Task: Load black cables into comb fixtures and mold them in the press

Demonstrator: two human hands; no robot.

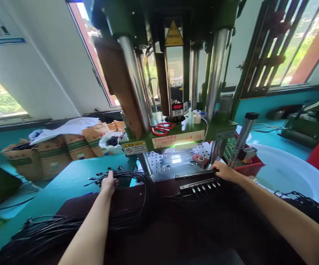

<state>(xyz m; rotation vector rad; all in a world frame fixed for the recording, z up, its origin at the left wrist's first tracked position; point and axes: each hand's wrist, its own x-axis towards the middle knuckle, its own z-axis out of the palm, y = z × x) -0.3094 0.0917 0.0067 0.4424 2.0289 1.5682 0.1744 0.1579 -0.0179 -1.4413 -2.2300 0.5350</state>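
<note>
My left hand [108, 184] is closed around a bundle of black cables [132, 174] near their plug ends, left of the press bed. The bundle bends down toward my lap. My right hand [224, 171] is at the front right corner of the press bed, its fingers curled by the right end of a dark metal bar [195, 173]; what they grip is hidden. Just in front lies a second metal strip [195, 184], with several cable ends with shiny tips [203, 188] in a row along it.
The green press [181, 129] with steel columns stands ahead, red-handled scissors [162, 129] on its ledge. A small red block [200, 160] lies on the perforated bed. More black cables [46, 232] lie at left. Cardboard boxes [54, 154] stand behind; a large white tub [281, 165] is at right.
</note>
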